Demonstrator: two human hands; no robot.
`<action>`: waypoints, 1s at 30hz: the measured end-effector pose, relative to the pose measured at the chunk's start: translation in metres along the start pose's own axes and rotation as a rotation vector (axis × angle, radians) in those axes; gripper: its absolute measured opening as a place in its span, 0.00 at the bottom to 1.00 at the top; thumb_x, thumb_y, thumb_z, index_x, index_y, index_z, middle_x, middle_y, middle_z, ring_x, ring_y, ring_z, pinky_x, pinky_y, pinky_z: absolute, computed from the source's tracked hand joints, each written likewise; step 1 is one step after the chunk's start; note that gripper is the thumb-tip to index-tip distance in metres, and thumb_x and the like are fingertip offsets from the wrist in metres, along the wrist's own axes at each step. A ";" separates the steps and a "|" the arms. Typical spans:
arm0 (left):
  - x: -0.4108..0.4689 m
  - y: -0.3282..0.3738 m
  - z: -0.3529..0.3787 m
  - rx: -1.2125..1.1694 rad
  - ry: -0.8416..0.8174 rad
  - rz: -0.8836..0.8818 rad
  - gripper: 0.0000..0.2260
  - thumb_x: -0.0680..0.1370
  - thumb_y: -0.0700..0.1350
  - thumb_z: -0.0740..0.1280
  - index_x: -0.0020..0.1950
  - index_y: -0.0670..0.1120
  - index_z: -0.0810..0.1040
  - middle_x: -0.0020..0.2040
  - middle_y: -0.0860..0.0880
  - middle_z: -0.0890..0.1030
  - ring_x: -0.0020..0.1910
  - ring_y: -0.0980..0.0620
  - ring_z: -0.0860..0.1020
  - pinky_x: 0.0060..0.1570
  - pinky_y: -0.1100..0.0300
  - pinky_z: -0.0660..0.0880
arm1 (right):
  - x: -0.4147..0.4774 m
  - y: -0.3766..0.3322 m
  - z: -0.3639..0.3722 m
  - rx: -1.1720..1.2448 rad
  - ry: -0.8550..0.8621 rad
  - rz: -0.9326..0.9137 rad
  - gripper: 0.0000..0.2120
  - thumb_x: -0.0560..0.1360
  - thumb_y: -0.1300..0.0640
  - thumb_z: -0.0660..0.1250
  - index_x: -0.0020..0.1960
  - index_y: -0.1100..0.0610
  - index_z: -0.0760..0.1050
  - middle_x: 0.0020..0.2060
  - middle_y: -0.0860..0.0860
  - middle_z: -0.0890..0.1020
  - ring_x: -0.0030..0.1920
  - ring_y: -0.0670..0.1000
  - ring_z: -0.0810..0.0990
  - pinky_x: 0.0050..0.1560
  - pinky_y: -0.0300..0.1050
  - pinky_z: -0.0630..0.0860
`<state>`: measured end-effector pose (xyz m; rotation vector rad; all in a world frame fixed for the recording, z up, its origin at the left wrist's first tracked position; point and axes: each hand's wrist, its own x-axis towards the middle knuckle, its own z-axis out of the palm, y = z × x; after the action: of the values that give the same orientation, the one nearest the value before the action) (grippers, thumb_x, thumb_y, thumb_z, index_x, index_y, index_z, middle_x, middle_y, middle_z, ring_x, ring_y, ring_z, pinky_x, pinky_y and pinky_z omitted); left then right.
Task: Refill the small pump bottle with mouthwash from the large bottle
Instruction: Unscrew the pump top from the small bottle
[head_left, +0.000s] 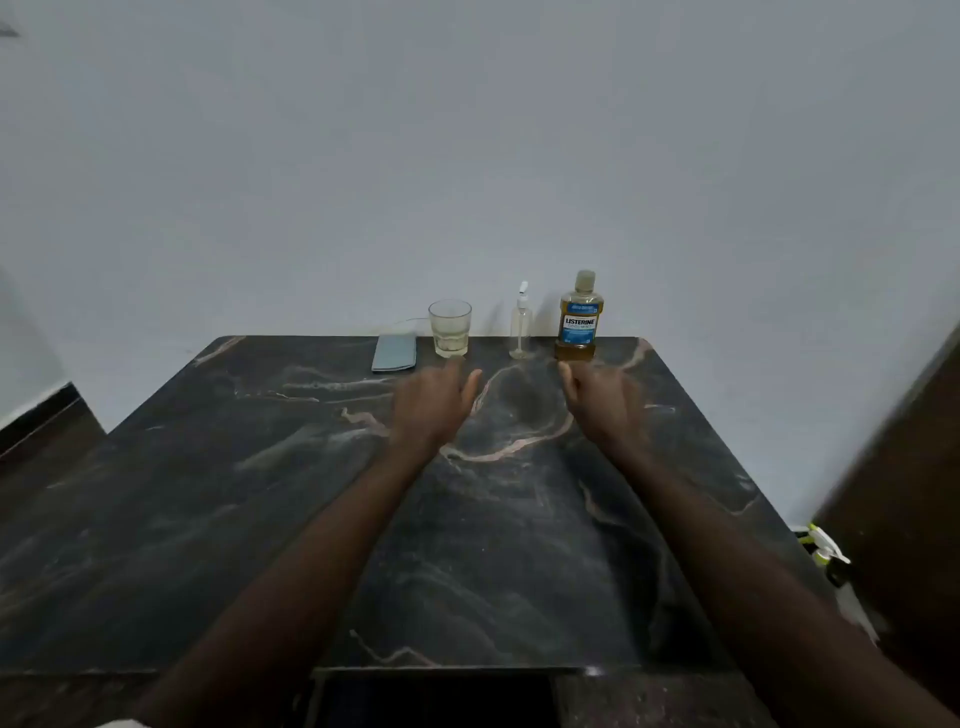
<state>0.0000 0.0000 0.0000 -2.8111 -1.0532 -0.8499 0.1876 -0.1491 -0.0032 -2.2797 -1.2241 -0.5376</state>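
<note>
From the head view we're looking at a plain pale wall (467, 156) and, in front of it, a dark marble-patterned table (260, 519) streaked with pinkish veins.

Lined up along the far edge, against the wall: a flat grey-blue object (395, 353), phone or case, hard to say which. Just right of it is a clear glass tumbler (450, 328), upright, with something pale at the bottom. Then the small pump bottle (521, 327), clear, upright, white pump head on top, and it looks close to empty. Beside that on the right, apart from it, stands the large mouthwash bottle (580, 317), cap on, blue Listerine label, amber liquid inside.

Both bare forearms reach out over the tabletop. The left hand (434, 402) sits just short of the tumbler, fingers stretched forward and relaxed, thumb out to the side, holding nothing. The right hand (602, 400) is just in front of the mouthwash bottle, not touching it. It's blurred, fingers look loosely bent, thumb pointing up toward the bottle, and nothing is in its grasp.

Off the table's right edge, low down by a dark wooden panel (904, 467), there's a spray bottle (826, 551) with a yellow-green and white head.
</note>
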 end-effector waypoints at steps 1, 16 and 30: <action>0.005 0.004 0.005 -0.066 -0.025 -0.041 0.20 0.84 0.58 0.60 0.67 0.46 0.78 0.48 0.41 0.86 0.48 0.39 0.84 0.41 0.50 0.76 | 0.005 0.001 0.009 0.017 -0.037 0.020 0.18 0.85 0.45 0.54 0.46 0.51 0.77 0.35 0.48 0.78 0.35 0.50 0.79 0.38 0.46 0.75; 0.125 0.032 0.093 -0.581 -0.391 -0.099 0.27 0.81 0.41 0.63 0.78 0.33 0.64 0.75 0.34 0.72 0.73 0.38 0.72 0.68 0.54 0.67 | 0.107 -0.002 0.132 0.396 -0.200 0.296 0.16 0.80 0.60 0.69 0.67 0.62 0.75 0.61 0.58 0.81 0.63 0.58 0.80 0.63 0.51 0.78; 0.108 0.011 0.105 -0.690 -0.289 -0.076 0.17 0.83 0.42 0.64 0.71 0.42 0.77 0.64 0.44 0.84 0.62 0.47 0.82 0.64 0.54 0.77 | 0.092 -0.011 0.116 0.559 -0.207 0.265 0.17 0.79 0.56 0.72 0.66 0.58 0.77 0.58 0.52 0.85 0.57 0.50 0.83 0.61 0.49 0.80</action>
<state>0.1249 0.0776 -0.0339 -3.5766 -1.0603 -0.9909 0.2381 -0.0157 -0.0429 -1.9899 -0.9812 0.1329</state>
